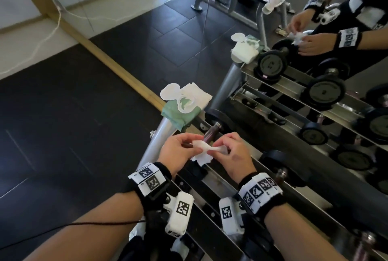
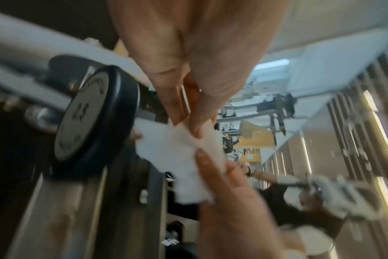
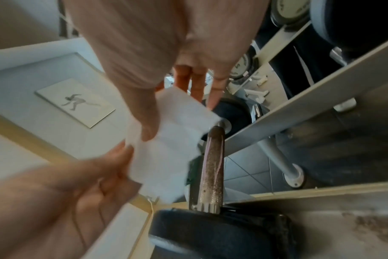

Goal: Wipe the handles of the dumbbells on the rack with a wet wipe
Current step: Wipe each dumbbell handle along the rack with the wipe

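A white wet wipe is stretched between my two hands, just above the brownish handle of the first dumbbell at the left end of the rack. My left hand pinches its left end and my right hand pinches its right end. In the left wrist view my left hand nips the wipe beside a grey dumbbell plate. In the right wrist view my right hand presses its thumb on the wipe, next to the handle. The wipe hangs apart from the handle.
An open green pack of wipes lies on the rack's left end post. More black dumbbells sit along the rails to the right. A mirror behind the rack repeats the rack and my hands. Dark rubber floor lies to the left.
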Available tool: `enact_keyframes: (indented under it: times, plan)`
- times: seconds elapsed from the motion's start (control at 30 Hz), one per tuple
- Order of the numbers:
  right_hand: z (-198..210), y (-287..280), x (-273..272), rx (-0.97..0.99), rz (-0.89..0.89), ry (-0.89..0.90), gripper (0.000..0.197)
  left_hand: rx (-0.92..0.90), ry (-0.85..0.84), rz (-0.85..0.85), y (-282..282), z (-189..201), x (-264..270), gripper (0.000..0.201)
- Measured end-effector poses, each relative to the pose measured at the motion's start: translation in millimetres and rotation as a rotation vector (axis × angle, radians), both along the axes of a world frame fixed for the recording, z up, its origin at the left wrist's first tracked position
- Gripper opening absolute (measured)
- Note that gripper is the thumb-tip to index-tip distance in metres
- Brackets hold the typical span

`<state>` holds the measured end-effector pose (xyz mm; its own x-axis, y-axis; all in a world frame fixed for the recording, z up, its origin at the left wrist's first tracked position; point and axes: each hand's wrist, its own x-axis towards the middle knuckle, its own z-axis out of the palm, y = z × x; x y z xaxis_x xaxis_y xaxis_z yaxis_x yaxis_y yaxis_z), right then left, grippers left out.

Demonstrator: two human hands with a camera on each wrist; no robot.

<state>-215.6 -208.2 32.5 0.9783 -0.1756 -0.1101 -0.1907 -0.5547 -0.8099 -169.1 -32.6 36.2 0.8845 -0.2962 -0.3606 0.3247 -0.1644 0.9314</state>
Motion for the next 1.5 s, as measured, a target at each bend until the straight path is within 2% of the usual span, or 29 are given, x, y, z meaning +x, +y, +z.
enact_keyframes:
  times: [0.07, 0.13, 0.27, 0.33, 0.4, 0.63, 0.73, 0.87, 1.03, 1.17, 1.27, 1.37, 1.43, 1.5]
  plan:
    - [-0.3, -1.7, 2.5, 0.111, 0.069, 0.009, 0.022, 0.204, -0.134, -0.048, 1.5, -6.3, 2.1, 0.015]
    - [0.7, -3.3, 7.0, 0.182, 0.142, 0.087, 0.021, 0.335, -0.208, -0.069, 2.2, -12.1, 5.3, 0.010]
    - [-0.8, -14.3, 29.9, -0.025, 0.108, 0.071, 0.017, 0.441, -0.252, -0.033, 16.2, -24.2, 11.4, 0.023]
    - [0.4, -20.2, 47.2, -0.097, 0.051, 0.013, 0.031, 0.439, -0.219, 0.006, 26.4, -30.8, 11.3, 0.026]
    - [1.1, -21.9, 63.1, -0.153, 0.057, -0.048, 0.034, 0.442, -0.191, 0.021, 32.6, -37.4, 9.0, 0.028]
    - [-17.0, -16.1, 79.5, -0.472, 0.418, -0.078, 0.043, 0.325, -0.026, 0.004, 35.4, -52.6, 5.3, 0.028]
    - [-25.6, -15.4, 75.1, -0.546, 0.524, 0.003, 0.042, 0.306, 0.007, -0.002, 38.3, -55.9, 6.7, 0.029]
    - [-31.9, -17.8, 65.7, -0.539, 0.582, 0.083, 0.038, 0.312, 0.038, -0.017, 41.7, -57.7, 9.5, 0.029]
    - [-31.7, -15.2, 53.8, -0.481, 0.594, -0.030, 0.036, 0.316, 0.052, -0.030, 42.7, -57.5, 9.3, 0.033]
    - [-42.9, -6.8, 42.1, -0.627, 0.835, 0.018, 0.047, 0.336, 0.054, -0.057, 43.1, -57.0, 9.2, 0.037]
    - [-42.0, -18.4, 49.6, -0.680, 0.832, 0.007, 0.058, 0.338, 0.047, -0.062, 43.1, -57.9, 7.8, 0.036]
    - [-39.9, -28.5, 60.9, -0.775, 0.695, 0.077, 0.052, 0.325, 0.048, -0.059, 43.4, -59.2, 6.6, 0.035]
    - [-41.0, -21.9, 57.0, -0.746, 0.667, 0.132, 0.057, 0.314, 0.048, -0.055, 43.2, -59.5, 6.1, 0.036]
    - [-42.6, -9.7, 44.8, -0.658, 0.731, 0.110, 0.066, 0.311, 0.040, -0.047, 43.1, -59.8, 5.3, 0.038]
